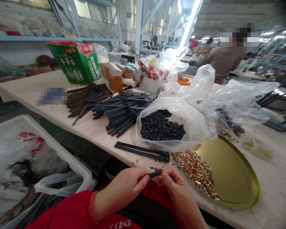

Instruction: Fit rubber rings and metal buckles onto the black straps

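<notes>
Black, flat and matt, a strap (154, 174) is held at the table's (97, 130) near edge. The left hand (133, 182) pinches it between thumb and bent fingers; the right hand (173, 181) grips its tip with closed fingertips, the detail there too small to tell. Just beyond, two straps (141, 152) lie side by side along that edge. Behind them, a crinkled, see-through plastic bag (147, 144) gapes around a heap of small, dark loops (162, 127). Right of the hands, glossy gold buckles (196, 171) pile against the left rim of a smooth, rounded metal tray (233, 171). Farther left, stiff strips (121, 111) fan out in a loose bundle.
</notes>
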A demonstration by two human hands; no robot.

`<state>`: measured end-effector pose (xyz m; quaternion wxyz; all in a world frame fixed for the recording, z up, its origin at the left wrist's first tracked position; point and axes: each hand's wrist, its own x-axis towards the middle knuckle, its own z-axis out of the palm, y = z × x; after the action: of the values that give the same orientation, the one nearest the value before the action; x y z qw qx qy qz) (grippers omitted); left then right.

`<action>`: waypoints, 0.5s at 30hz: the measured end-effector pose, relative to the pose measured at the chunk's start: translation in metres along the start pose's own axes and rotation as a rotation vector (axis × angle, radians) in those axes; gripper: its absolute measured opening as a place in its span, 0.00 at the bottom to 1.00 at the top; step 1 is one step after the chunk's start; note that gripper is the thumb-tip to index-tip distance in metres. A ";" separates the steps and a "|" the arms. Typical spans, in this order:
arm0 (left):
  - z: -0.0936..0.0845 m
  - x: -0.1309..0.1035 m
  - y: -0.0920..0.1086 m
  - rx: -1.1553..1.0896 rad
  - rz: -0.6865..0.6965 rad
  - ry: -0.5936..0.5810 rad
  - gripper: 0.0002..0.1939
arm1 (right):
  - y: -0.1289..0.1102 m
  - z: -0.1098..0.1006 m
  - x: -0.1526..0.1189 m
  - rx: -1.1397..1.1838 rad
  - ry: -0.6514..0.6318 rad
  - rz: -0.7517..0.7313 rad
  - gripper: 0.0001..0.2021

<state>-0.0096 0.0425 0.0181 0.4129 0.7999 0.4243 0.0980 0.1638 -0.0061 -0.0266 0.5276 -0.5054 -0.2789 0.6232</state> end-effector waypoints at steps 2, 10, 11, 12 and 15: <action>0.000 -0.002 -0.002 0.044 -0.001 -0.005 0.13 | 0.000 -0.001 0.000 0.012 -0.039 0.003 0.12; 0.004 -0.004 -0.001 -0.058 -0.002 -0.103 0.14 | 0.018 0.009 -0.004 0.228 -0.046 0.115 0.13; 0.005 -0.004 0.000 -0.087 -0.004 -0.108 0.14 | 0.019 0.011 -0.006 0.242 -0.038 0.136 0.13; 0.005 -0.005 0.001 -0.115 -0.008 -0.109 0.14 | 0.020 0.012 -0.007 0.250 -0.028 0.156 0.13; 0.004 -0.009 0.001 -0.188 -0.042 -0.127 0.12 | 0.016 0.014 -0.009 0.280 0.038 0.149 0.13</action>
<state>-0.0126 0.0335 0.0183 0.5143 0.7530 0.4031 0.0778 0.1445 -0.0166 -0.0330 0.5506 -0.4580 -0.1408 0.6836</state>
